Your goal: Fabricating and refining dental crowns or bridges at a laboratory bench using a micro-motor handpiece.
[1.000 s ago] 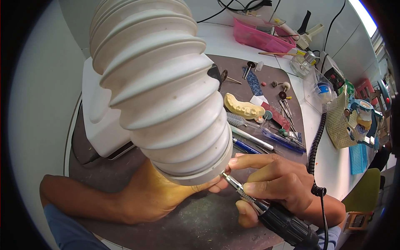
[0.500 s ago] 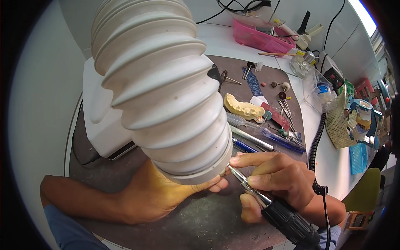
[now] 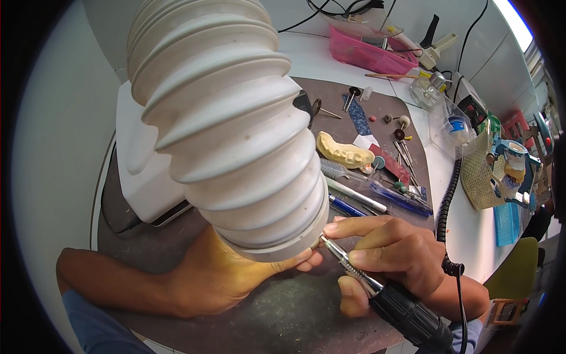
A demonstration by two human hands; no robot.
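Observation:
A rotary handpiece (image 3: 407, 312) with a black body and silver nose lies in my right hand (image 3: 407, 253). The fingers close round its metal front, and its tip points up and left to the rim of a white ribbed hose (image 3: 242, 135). That hose covers most of my left hand (image 3: 236, 274). Only the thumb and some fingertips show below its mouth, pressed together close to the handpiece tip. Whatever they pinch is hidden behind the hose. Beyond my hands, a cream dental model (image 3: 344, 151) rests on the dark mat (image 3: 277, 318).
Behind my right hand lie a blue pen (image 3: 348, 206), a white-handled tool (image 3: 356, 194) and several burs (image 3: 405, 154). A white machine (image 3: 147, 159) stands left of the hose. At the back is a pink basket (image 3: 365, 56); a cream woven basket (image 3: 477, 177) and coiled black cord (image 3: 449, 200) are right.
The handpiece and my right fingers have shifted very slightly left. My left hand keeps its place below the hose.

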